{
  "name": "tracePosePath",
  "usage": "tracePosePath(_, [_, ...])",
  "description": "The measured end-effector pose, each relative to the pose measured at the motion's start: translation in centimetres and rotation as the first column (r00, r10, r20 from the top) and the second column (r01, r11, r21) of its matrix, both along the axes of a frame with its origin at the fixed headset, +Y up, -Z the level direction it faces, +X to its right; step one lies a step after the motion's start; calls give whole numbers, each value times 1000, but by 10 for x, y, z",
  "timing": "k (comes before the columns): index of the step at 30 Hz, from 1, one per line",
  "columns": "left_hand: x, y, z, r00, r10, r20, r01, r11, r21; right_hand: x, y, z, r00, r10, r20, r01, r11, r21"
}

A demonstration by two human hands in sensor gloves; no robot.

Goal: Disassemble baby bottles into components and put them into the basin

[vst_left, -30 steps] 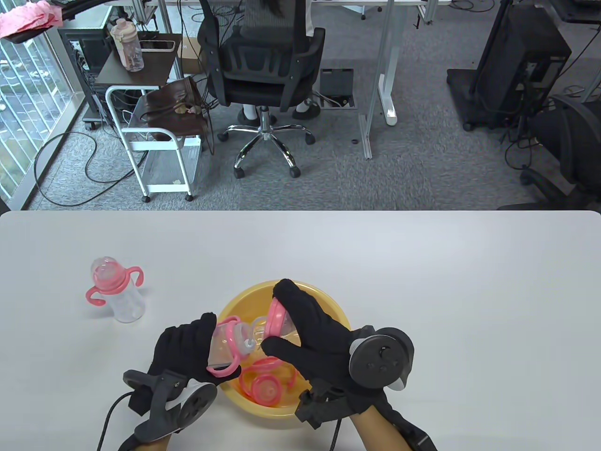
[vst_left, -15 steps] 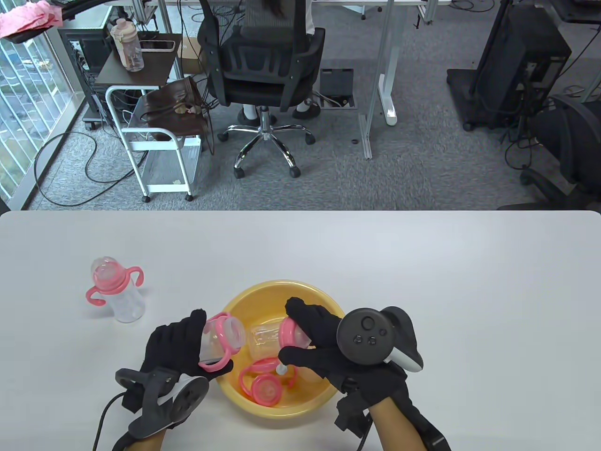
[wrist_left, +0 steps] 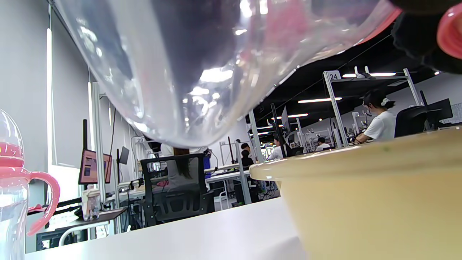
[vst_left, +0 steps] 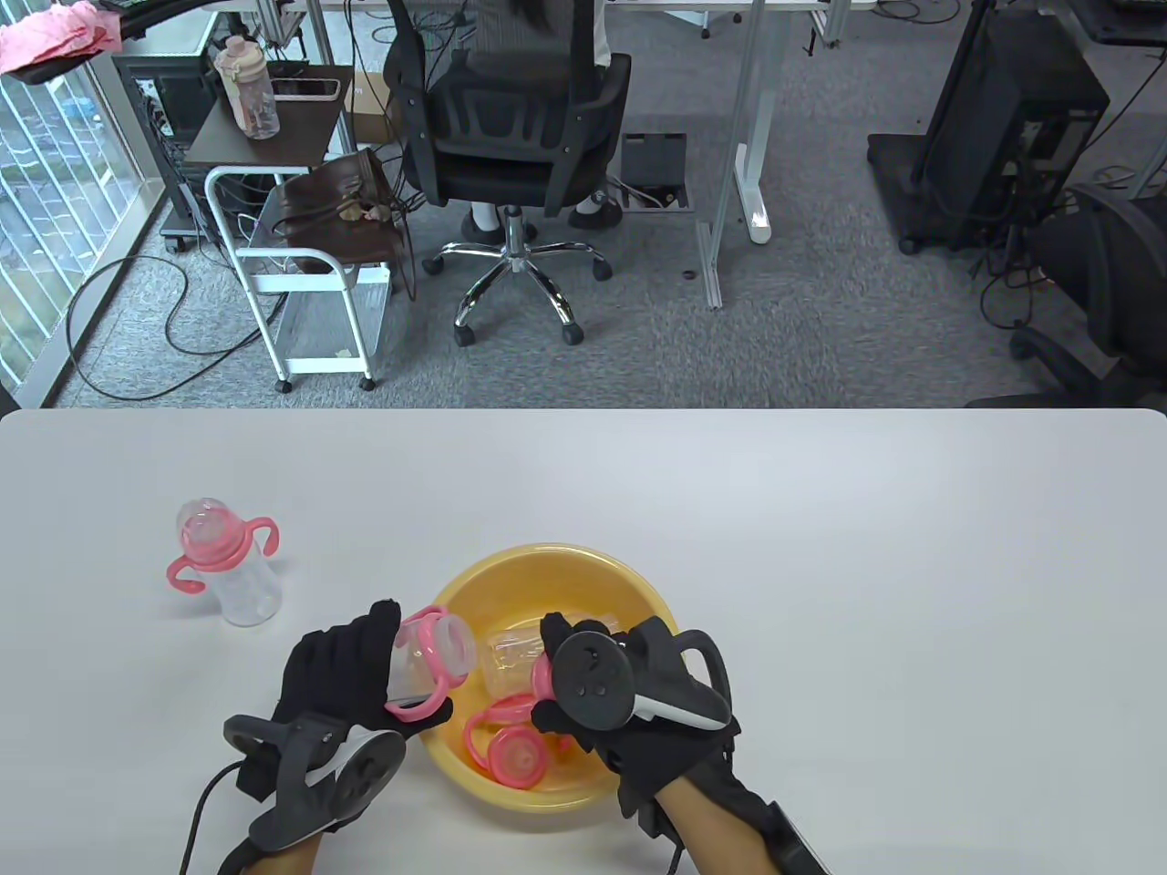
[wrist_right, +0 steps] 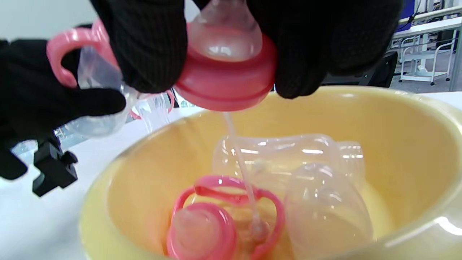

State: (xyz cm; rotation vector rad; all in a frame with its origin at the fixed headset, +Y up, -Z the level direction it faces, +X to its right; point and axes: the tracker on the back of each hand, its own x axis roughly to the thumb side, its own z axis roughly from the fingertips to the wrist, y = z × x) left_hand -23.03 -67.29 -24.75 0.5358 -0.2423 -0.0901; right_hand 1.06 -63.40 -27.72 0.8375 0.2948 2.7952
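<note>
While my right hand (vst_left: 629, 720) hangs over the round yellow plastic basin (vst_left: 474, 583), its fingers pinch the pink screw collar w/ clear teat (wrist_right: 225, 77). Left hand (vst_left: 342, 674) grips the clear bottle body w/ pink handles (vst_left: 428, 661), tilted at the rim. Tracker hides most right fingers in table view.

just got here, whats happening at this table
A person in black sensor gloves is taking baby bottles apart over a yellow basin. The right hand holds a pink collar with its nipple and straw above the basin. The left hand grips the clear bottle it belongs to, pink handles on, at the basin's rim. A bottle body and a handle ring lie inside. One whole bottle stands to the left.
</note>
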Motion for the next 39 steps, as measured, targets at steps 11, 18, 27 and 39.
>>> tracePosePath(11, [0,0,0,1000,3,4,-3,1000,10,-9,-34,-6,952,-293,-83,254,915,-313])
tracePosePath(18, [0,0,1,1000,5,5,-5,1000,8,-10,-42,-5,1000,-12,-20,8,984,-179])
tracePosePath(27, [0,0,1,1000,4,5,-4,1000,7,-20,-50,2,974,227,-11,-227,969,-94])
tracePosePath(39, [0,0,1,1000,5,4,-5,1000,9,-25,-66,2,968,249,-42,-253,947,-199])
